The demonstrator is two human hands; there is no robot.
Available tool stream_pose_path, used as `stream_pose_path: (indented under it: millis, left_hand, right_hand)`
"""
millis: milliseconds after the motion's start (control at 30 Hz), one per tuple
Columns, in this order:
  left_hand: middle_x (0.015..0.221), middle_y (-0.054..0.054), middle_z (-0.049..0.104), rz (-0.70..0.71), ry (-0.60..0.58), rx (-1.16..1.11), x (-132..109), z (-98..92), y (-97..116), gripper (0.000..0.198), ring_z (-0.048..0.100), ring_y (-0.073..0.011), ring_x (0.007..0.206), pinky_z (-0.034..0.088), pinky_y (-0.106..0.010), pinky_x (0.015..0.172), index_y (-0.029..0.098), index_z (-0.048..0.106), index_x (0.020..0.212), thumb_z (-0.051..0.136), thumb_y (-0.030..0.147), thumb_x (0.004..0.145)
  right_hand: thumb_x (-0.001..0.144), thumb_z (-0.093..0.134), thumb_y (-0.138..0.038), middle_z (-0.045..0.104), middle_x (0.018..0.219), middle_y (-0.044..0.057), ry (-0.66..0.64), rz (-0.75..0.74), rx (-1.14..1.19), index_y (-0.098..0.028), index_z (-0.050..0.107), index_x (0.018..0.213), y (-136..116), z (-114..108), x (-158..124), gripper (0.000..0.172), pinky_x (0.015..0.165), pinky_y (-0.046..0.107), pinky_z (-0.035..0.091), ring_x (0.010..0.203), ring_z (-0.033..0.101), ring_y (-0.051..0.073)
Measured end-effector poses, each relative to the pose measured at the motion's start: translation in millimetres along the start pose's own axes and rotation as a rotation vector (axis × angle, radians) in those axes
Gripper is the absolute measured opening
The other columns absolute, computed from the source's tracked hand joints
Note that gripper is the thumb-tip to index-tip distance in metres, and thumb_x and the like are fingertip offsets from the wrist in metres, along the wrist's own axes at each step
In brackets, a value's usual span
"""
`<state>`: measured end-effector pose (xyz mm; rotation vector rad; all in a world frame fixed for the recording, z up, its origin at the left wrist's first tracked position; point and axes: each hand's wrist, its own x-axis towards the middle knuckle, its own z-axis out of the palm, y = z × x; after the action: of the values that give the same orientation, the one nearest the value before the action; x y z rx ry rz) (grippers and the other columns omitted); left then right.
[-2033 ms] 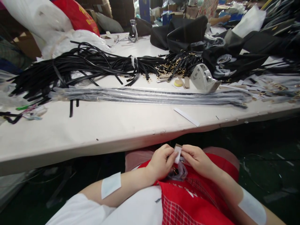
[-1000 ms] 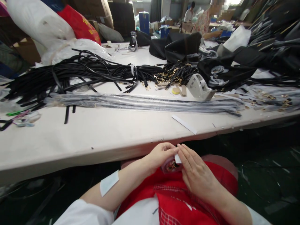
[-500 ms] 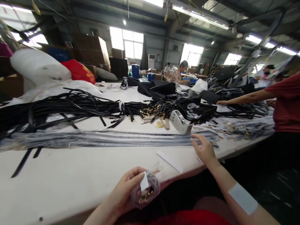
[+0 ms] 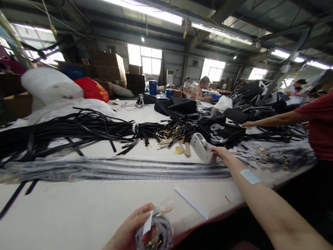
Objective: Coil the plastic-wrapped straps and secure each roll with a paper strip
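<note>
My left hand (image 4: 134, 224) is closed around a coiled strap (image 4: 166, 229) in clear plastic wrap, with gold-coloured clasps showing inside the coil. Under my thumb a small white tag or card (image 4: 147, 222) lies against it. Reaching forward over the table, my right hand (image 4: 221, 152) has its fingers pinched at the right end of a pale tape dispenser (image 4: 200, 146). Whether tape is between those fingertips is too small to see. Just in front of the dispenser run long plastic-wrapped straps (image 4: 117, 169). A white paper strip (image 4: 191, 202) lies between my hands.
A bundle of black straps (image 4: 65, 133) with gold clasps spreads across the table (image 4: 65, 208). A yellow tape roll (image 4: 179, 150) sits left of the dispenser. Black bags (image 4: 182, 109) are piled behind. At the right a co-worker's arm (image 4: 275, 119) reaches over the table.
My right hand has moved forward from above the wrapped straps to the tape dispenser, and its fingers have closed. My left hand still holds the coil, now lower in view.
</note>
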<state>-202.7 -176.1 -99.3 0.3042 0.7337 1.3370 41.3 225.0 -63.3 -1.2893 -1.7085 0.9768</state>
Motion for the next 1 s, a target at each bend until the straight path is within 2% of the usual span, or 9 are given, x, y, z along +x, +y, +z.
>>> stream_pose_path:
  millis: [167,233,367,467,567,667,767,867,1000]
  left_hand:
    - [0.053,-0.002,0.058,-0.017,0.046,0.016,0.0,-2.5,-1.5,0.025,0.04,-0.0049,0.038,0.026,-0.016,0.043,0.015,0.059,0.078,0.075,0.034,0.076]
    - [0.052,-0.001,0.058,-0.022,0.036,0.036,-0.3,-1.4,0.0,0.028,0.04,-0.0047,0.038,0.024,-0.015,0.042,0.015,0.058,0.076,0.077,0.036,0.074]
    - [0.058,-0.001,0.062,-0.001,0.068,0.147,0.1,11.5,6.3,0.03,0.045,-0.0051,0.041,0.031,-0.016,0.044,0.014,0.059,0.077,0.079,0.037,0.072]
    - [0.072,-0.004,0.067,0.067,0.125,0.333,4.3,32.5,7.3,0.033,0.057,-0.0106,0.057,0.042,-0.019,0.054,0.014,0.062,0.084,0.077,0.041,0.073]
    - [0.07,-0.002,0.064,0.216,0.15,0.571,14.0,59.9,-0.8,0.039,0.054,-0.0108,0.058,0.041,-0.021,0.055,0.014,0.063,0.092,0.075,0.046,0.074]
    - [0.068,0.001,0.061,0.358,0.16,0.761,25.6,84.9,-15.3,0.035,0.05,-0.0103,0.055,0.041,-0.023,0.056,0.015,0.063,0.096,0.069,0.044,0.078]
    - [0.075,-0.001,0.063,0.435,0.203,0.87,31.8,100.3,-27.9,0.026,0.052,-0.0112,0.061,0.042,-0.024,0.06,0.015,0.064,0.098,0.061,0.036,0.083]
    - [0.077,-0.002,0.063,0.53,0.246,0.956,31.1,104.6,-33.6,0.021,0.053,-0.0125,0.067,0.042,-0.024,0.064,0.015,0.064,0.098,0.058,0.03,0.085]
    - [0.08,-0.002,0.064,0.609,0.256,1.028,24.7,102.8,-34.9,0.02,0.054,-0.0132,0.071,0.042,-0.024,0.067,0.016,0.065,0.099,0.056,0.029,0.087]
  right_hand:
    - [0.086,0.066,-0.036,0.071,0.094,0.006,0.034,-0.007,-0.012,-0.014,0.069,0.092,3.5,-18.4,-20.3,0.023,0.077,0.032,0.052,0.087,0.066,0.019]
    - [0.076,0.069,-0.037,0.072,0.074,0.004,0.074,-0.009,-0.026,-0.016,0.07,0.076,6.7,-25.3,-35.5,0.021,0.067,0.028,0.049,0.073,0.065,0.019]
    - [0.06,0.074,-0.032,0.052,0.036,-0.002,0.087,0.062,-0.07,-0.019,0.059,0.046,9.3,-36.2,-69.7,0.024,0.045,0.027,0.036,0.039,0.048,0.014]
    - [0.064,0.07,-0.037,0.056,0.044,-0.001,0.096,0.071,-0.038,-0.019,0.061,0.054,-4.4,-40.3,-101.8,0.023,0.045,0.026,0.036,0.041,0.047,0.013]
    - [0.074,0.066,-0.047,0.062,0.061,0.0,0.032,0.035,0.042,-0.019,0.065,0.074,-33.3,-32.5,-150.2,0.028,0.052,0.024,0.042,0.051,0.053,0.012]
    - [0.078,0.07,-0.046,0.061,0.066,-0.001,-0.208,-0.033,0.228,-0.018,0.064,0.079,-65.1,-13.4,-209.9,0.028,0.054,0.022,0.042,0.054,0.051,0.011]
    - [0.081,0.07,-0.045,0.059,0.063,-0.001,-0.386,0.001,0.332,-0.018,0.063,0.075,-82.3,5.4,-260.6,0.028,0.051,0.022,0.04,0.052,0.05,0.01]
    - [0.081,0.069,-0.048,0.058,0.06,-0.001,-0.469,0.041,0.335,-0.018,0.064,0.073,-80.2,18.6,-286.6,0.032,0.05,0.023,0.04,0.051,0.049,0.01]
    - [0.078,0.071,-0.051,0.059,0.059,-0.001,-0.467,0.074,0.341,-0.017,0.064,0.071,-69.3,28.9,-292.5,0.036,0.047,0.023,0.037,0.048,0.047,0.01]
